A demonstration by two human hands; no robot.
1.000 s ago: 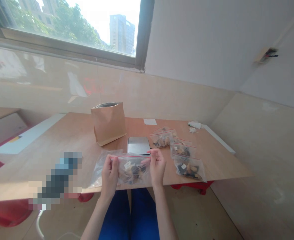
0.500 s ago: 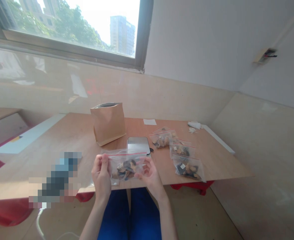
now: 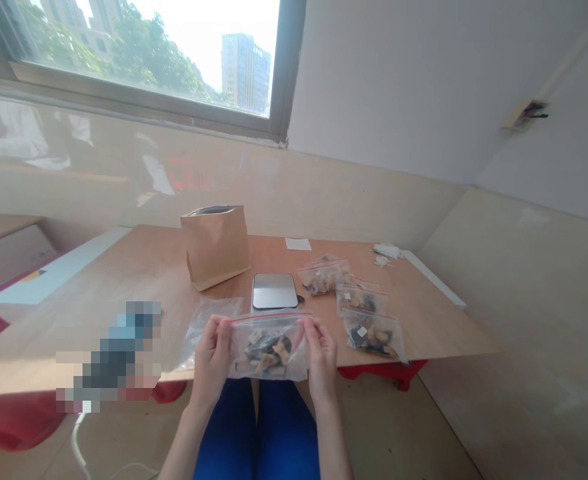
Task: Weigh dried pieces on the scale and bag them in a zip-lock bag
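My left hand and my right hand pinch the two upper corners of a clear zip bag with a red seal strip. The bag hangs upright between them above the table's near edge, holding dark and tan dried pieces and a small white packet. Just behind it on the table lies a small silver scale. An empty clear bag lies flat on the table beside my left hand.
A brown paper pouch stands open behind the scale. Three filled zip bags lie in a row to the right. A blurred-out object rests at the left. The wooden table meets a tiled wall below a window.
My right hand rose from under the bag to pinch its top right corner. The bag went from tilted to hanging straight, stretched between both hands, slightly lower and nearer to me.
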